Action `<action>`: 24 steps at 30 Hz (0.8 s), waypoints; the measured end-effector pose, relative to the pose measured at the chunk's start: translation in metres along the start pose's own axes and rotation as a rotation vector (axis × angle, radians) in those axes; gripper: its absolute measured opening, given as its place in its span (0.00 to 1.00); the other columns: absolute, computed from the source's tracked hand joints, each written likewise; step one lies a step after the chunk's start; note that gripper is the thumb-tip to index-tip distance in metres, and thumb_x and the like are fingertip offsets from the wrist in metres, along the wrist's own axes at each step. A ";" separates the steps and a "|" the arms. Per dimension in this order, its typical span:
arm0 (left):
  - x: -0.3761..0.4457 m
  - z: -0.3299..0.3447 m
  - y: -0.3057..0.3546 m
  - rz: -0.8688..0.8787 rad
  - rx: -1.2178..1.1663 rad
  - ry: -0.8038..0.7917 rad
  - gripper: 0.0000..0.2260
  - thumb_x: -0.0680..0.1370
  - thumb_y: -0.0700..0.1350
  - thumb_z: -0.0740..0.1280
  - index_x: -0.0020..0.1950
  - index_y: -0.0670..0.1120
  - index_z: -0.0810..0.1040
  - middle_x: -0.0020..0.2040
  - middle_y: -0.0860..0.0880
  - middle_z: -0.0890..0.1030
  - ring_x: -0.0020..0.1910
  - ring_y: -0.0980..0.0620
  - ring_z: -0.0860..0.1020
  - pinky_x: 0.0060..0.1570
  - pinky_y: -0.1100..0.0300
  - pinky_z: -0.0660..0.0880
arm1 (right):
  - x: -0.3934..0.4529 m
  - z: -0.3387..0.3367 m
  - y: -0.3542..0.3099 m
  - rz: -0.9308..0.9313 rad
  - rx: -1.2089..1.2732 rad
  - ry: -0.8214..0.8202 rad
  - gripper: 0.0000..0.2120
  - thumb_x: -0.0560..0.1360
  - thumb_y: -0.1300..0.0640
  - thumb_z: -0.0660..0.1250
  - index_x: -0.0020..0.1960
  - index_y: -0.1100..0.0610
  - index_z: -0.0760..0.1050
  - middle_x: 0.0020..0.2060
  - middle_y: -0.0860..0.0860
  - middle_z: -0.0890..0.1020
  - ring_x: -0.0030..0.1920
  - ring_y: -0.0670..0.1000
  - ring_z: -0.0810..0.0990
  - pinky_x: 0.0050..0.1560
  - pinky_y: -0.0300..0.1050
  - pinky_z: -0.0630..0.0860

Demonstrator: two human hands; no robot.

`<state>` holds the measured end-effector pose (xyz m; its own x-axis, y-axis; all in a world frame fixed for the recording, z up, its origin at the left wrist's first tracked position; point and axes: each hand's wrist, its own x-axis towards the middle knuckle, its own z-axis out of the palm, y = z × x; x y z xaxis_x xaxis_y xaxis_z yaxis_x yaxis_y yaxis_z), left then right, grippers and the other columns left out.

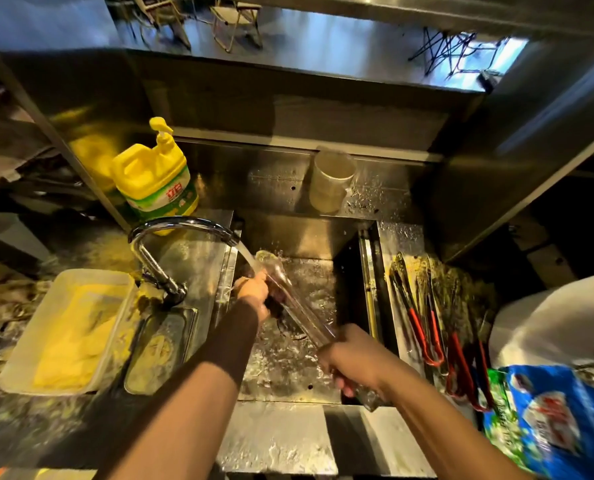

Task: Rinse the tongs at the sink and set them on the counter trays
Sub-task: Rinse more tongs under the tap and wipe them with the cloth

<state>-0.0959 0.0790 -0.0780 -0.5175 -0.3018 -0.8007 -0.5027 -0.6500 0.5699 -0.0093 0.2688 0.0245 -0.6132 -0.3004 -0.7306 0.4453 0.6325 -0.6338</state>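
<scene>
A pair of metal tongs (290, 299) slants over the steel sink (309, 271), its tip under the water running from the curved faucet (181, 225). My right hand (352, 358) grips the handle end of the tongs near the sink's front right. My left hand (254, 291) is at the upper part of the tongs, fingers curled around something dark there; the blur hides what it is. Several tongs with red handles (434, 327) lie on the counter tray (397, 244) to the right of the sink.
A yellow dish-soap jug (153, 178) stands behind the faucet. A white tub with yellow contents (66, 330) sits at the left, a small steel pan (160, 351) beside it. A cup (332, 180) rests on the back ledge. A blue bag (548, 417) lies at the right.
</scene>
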 end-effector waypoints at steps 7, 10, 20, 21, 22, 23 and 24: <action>-0.003 -0.015 -0.005 -0.043 -0.122 -0.076 0.14 0.82 0.51 0.62 0.59 0.43 0.77 0.53 0.41 0.81 0.47 0.45 0.80 0.55 0.46 0.76 | -0.001 -0.029 -0.007 -0.095 -0.091 0.189 0.21 0.73 0.40 0.60 0.65 0.44 0.68 0.43 0.50 0.81 0.36 0.51 0.80 0.36 0.49 0.76; -0.009 -0.018 -0.004 -0.088 -0.162 -0.179 0.17 0.82 0.56 0.59 0.52 0.44 0.80 0.42 0.44 0.85 0.46 0.46 0.80 0.46 0.49 0.80 | 0.009 -0.028 -0.016 -0.117 -0.157 0.222 0.29 0.72 0.52 0.72 0.69 0.51 0.65 0.47 0.54 0.83 0.39 0.54 0.85 0.39 0.52 0.83; -0.008 -0.031 -0.001 -0.006 -0.168 -0.262 0.27 0.77 0.64 0.60 0.68 0.46 0.75 0.66 0.46 0.78 0.67 0.45 0.75 0.66 0.43 0.71 | 0.017 -0.018 -0.027 -0.088 -0.112 0.107 0.36 0.71 0.70 0.68 0.71 0.44 0.63 0.47 0.49 0.79 0.32 0.48 0.80 0.30 0.41 0.76; -0.006 -0.026 0.000 -0.030 -0.238 -0.260 0.24 0.79 0.62 0.58 0.62 0.46 0.78 0.61 0.46 0.81 0.61 0.46 0.79 0.61 0.45 0.74 | 0.018 -0.017 -0.029 -0.076 -0.102 0.099 0.36 0.70 0.70 0.68 0.72 0.45 0.64 0.47 0.50 0.80 0.32 0.48 0.80 0.30 0.41 0.75; -0.007 -0.022 0.000 -0.014 -0.239 -0.244 0.21 0.80 0.61 0.59 0.57 0.47 0.81 0.56 0.48 0.82 0.54 0.48 0.81 0.57 0.47 0.76 | 0.019 -0.017 -0.031 -0.058 -0.091 0.092 0.34 0.71 0.71 0.67 0.72 0.49 0.66 0.45 0.53 0.81 0.32 0.49 0.80 0.30 0.42 0.75; -0.009 -0.018 -0.001 0.006 -0.201 -0.230 0.17 0.80 0.58 0.61 0.53 0.47 0.82 0.52 0.48 0.84 0.49 0.49 0.82 0.55 0.48 0.77 | 0.020 -0.014 -0.033 -0.030 -0.080 0.080 0.30 0.71 0.71 0.67 0.70 0.54 0.68 0.43 0.56 0.82 0.31 0.50 0.79 0.30 0.43 0.75; -0.013 -0.014 -0.001 0.030 -0.150 -0.213 0.14 0.79 0.55 0.65 0.51 0.47 0.82 0.49 0.47 0.85 0.44 0.48 0.83 0.53 0.48 0.78 | 0.020 -0.011 -0.035 0.002 -0.070 0.064 0.25 0.72 0.72 0.66 0.68 0.59 0.70 0.40 0.57 0.81 0.29 0.50 0.79 0.29 0.43 0.76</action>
<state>-0.0790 0.0732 -0.0711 -0.6728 -0.1786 -0.7180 -0.3849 -0.7443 0.5458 -0.0437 0.2486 0.0347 -0.6541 -0.2544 -0.7123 0.4007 0.6822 -0.6116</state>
